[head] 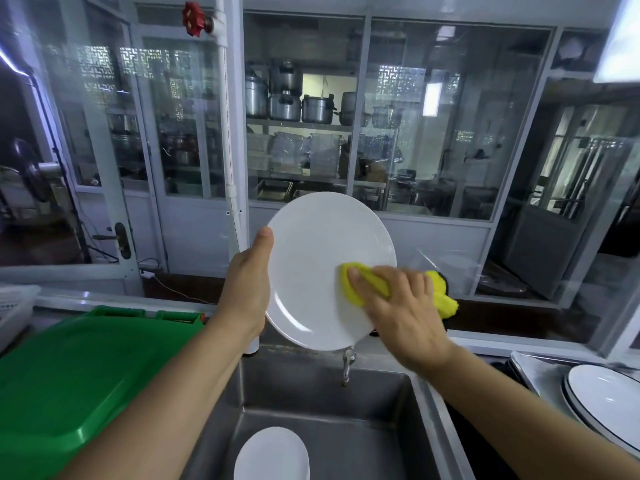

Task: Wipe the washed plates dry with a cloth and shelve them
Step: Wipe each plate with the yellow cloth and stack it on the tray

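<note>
A round white plate is held upright above the sink, its face turned toward me. My left hand grips its left rim, thumb on the front and fingers hidden behind. My right hand presses a yellow cloth against the plate's lower right face; the rest of the cloth hangs out past the plate's right edge. Another white plate lies in the steel sink below. White plates with dark rims are stacked at the right.
A tap spout juts down just under the held plate. A large green plastic lid covers the counter on the left, with a white basket beyond it. Glass partitions with shelves of pots stand behind.
</note>
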